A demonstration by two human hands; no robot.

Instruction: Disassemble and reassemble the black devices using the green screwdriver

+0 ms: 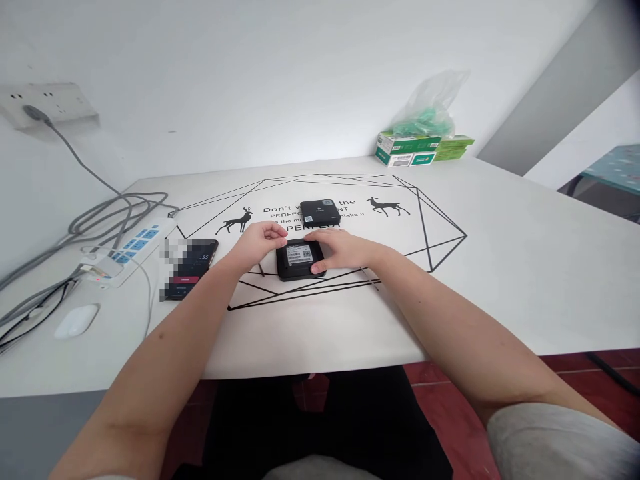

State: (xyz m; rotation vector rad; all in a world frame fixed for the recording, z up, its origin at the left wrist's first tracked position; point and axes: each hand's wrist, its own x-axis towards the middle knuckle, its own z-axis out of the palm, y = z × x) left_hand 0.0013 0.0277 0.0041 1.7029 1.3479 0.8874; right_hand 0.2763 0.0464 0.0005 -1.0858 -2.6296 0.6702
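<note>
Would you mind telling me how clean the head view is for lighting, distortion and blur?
Head view: soft, even light, faint shadows under both hands on the black box; wide-angle bending curves the table edge; a pixelated patch hides part of the phone; the label on the box is too small to read.

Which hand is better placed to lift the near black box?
Right, probably. The right hand already wraps the near black box's edge, thumb on its label. The left hand sits curled at its top-left corner, barely touching.

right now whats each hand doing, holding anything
Left hand: fingers curled, touching the upper left corner of the black box.
Right hand: gripping the same black box at its right edge, thumb on top.
</note>
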